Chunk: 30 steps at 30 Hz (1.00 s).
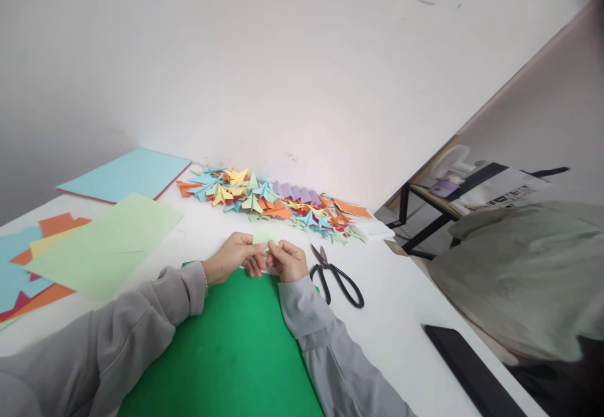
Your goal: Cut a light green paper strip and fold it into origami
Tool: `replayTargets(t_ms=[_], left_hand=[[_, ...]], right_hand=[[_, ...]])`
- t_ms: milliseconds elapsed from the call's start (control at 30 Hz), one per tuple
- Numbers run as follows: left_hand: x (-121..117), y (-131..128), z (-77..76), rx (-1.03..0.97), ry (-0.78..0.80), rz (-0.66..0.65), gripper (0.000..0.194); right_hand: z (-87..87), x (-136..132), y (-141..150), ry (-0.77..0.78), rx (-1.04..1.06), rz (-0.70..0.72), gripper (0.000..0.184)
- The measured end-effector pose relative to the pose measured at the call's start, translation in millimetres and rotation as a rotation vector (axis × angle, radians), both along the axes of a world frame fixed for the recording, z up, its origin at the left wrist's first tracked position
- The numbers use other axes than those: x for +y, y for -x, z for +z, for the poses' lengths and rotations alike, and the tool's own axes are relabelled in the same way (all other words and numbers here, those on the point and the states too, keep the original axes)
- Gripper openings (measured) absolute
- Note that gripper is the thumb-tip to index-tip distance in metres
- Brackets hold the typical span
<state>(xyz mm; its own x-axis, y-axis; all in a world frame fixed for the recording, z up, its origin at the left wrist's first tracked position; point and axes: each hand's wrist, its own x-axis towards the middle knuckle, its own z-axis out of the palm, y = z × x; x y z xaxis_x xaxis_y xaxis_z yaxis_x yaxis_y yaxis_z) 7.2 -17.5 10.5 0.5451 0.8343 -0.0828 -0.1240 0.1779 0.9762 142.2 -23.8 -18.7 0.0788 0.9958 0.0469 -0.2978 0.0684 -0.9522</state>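
Note:
A small piece of light green paper (265, 236) is held between both of my hands above the far edge of a green mat (236, 348). My left hand (236, 256) pinches it from the left, thumb on the near side. From the right, my right hand (289, 258) grips it with thumb and forefinger. The fingertips of the two hands nearly meet, and they hide the paper's lower part. Black-handled scissors (336, 273) lie just right of my right hand, blades apart and pointing away.
Many folded paper pieces (255, 194) in several colours are heaped along the wall. Coloured sheets (104, 247) and a light blue stack (127, 175) lie at left. A black flat object (467, 366) rests near the right edge. Beyond it is a person in a grey-green top (523, 272).

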Motion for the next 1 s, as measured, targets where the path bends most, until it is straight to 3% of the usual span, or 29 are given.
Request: replayTargets(t_ms=[333,600,800,1000], left_hand=[[0.7,0.5,1.3,0.017,0.012,-0.013,0.032],[0.6,-1.0,-1.7,0.065,-0.093,-0.019,0.031],[-0.2,-2.2,-1.5,0.093,-0.135,-0.004,0.026],[0.9,-3.4,1.2,0.034,-0.040,0.016,0.029]], right_hand=[[-1.7,3.1,-2.2,0.024,0.047,0.041,0.036],[-3.8,-0.3,-0.6,0.032,-0.171,-0.032,0.040],[-4.8,-1.5,1.4,-0.005,-0.152,0.026,0.043],[-7.8,2.3,2.4,0.019,-0.087,-0.002,0.043]])
